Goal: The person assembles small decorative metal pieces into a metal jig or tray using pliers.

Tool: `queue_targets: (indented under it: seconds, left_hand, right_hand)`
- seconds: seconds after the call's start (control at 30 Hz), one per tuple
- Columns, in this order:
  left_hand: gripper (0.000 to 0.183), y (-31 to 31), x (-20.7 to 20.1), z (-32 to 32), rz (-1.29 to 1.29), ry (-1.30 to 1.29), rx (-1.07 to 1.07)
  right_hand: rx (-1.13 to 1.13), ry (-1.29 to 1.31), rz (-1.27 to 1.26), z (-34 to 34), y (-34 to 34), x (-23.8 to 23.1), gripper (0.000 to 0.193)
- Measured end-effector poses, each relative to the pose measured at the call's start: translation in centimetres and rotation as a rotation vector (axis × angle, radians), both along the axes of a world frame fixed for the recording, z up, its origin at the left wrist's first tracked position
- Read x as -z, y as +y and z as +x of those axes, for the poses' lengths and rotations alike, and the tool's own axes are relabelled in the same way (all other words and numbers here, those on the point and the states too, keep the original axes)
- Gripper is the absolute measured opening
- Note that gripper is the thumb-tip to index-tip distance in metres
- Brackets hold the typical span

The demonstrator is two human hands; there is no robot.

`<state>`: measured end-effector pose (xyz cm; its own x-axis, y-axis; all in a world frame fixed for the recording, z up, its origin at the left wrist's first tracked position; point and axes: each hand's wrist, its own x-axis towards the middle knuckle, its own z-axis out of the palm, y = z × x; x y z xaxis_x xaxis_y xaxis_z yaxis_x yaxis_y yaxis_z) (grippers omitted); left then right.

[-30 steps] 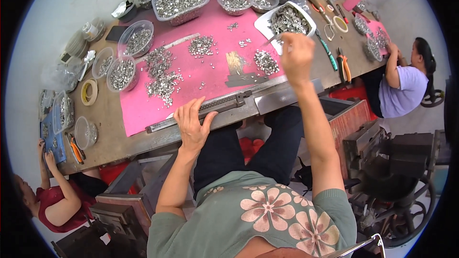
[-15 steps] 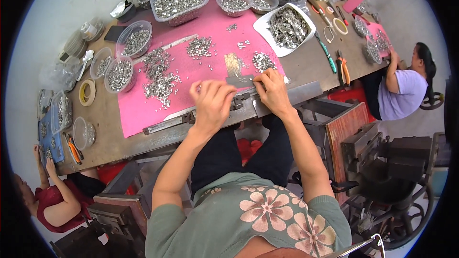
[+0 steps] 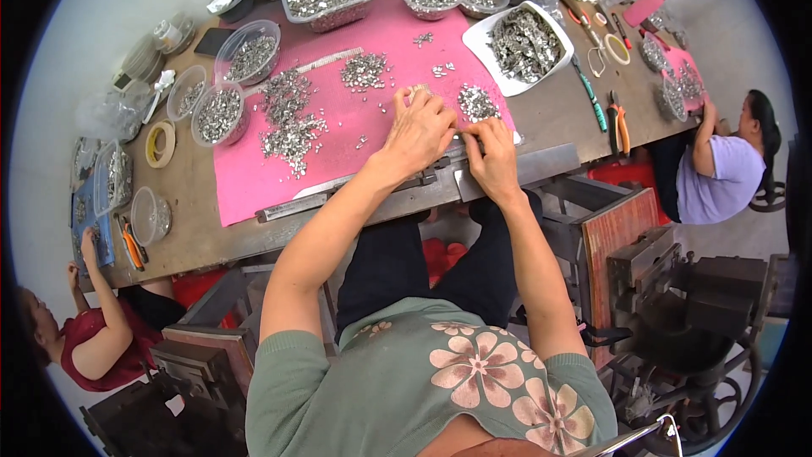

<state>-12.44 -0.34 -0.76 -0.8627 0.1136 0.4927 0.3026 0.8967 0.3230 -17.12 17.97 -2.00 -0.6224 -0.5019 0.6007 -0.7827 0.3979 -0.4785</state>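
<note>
My left hand (image 3: pixel 420 131) reaches out over a bundle of thin gold-coloured wire pieces (image 3: pixel 418 90), its back facing up. Its fingers extend onto the bundle, and their tips are partly hidden. Close beside it, my right hand (image 3: pixel 494 158) is closed in a pinch at the bench's front edge; whatever lies between the fingertips is too small to make out. Both hands are above a long metal bar fixture (image 3: pixel 317 196) along that edge. A pile of small shiny metal pieces (image 3: pixel 479 102) lies just beyond my right hand.
A pink mat (image 3: pixel 245 190) bears several heaps of metal pieces (image 3: pixel 293 135). Clear plastic tubs (image 3: pixel 222 114) stand left and behind; a white tray (image 3: pixel 482 38) holds dark metal parts. Orange-handled pliers (image 3: pixel 620 123) lie right. A person (image 3: pixel 719 161) sits right, another (image 3: pixel 101 338) left.
My left hand has moved right and away from me, from above the fixture onto the wire bundle, covering the grey plate. The right hand stays near the same spot. The whole view has shifted slightly.
</note>
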Motion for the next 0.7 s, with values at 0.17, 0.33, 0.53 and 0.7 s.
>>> queue_targets:
  seconds: [0.17,0.33,0.53,0.7]
  left_hand:
    - [0.011,-0.3,-0.1,0.2,-0.002,-0.012,0.013]
    - [0.01,-0.3,-0.1,0.0,0.02,-0.004,0.021]
    - [0.011,-2.2,-0.6,1.1,0.092,0.003,-0.009]
    - [0.011,-5.3,-1.9,6.0,0.143,-0.066,-0.119]
  right_hand:
    - [-0.033,-0.059,-0.078,0.1,0.1,-0.2,0.012]
    - [-0.026,-0.073,-0.061,0.2,0.2,-0.2,0.013]
    - [-0.029,-0.052,-0.007,0.2,0.0,-0.4,0.013]
    - [0.001,0.053,0.105,0.0,-0.6,-0.3,0.013]
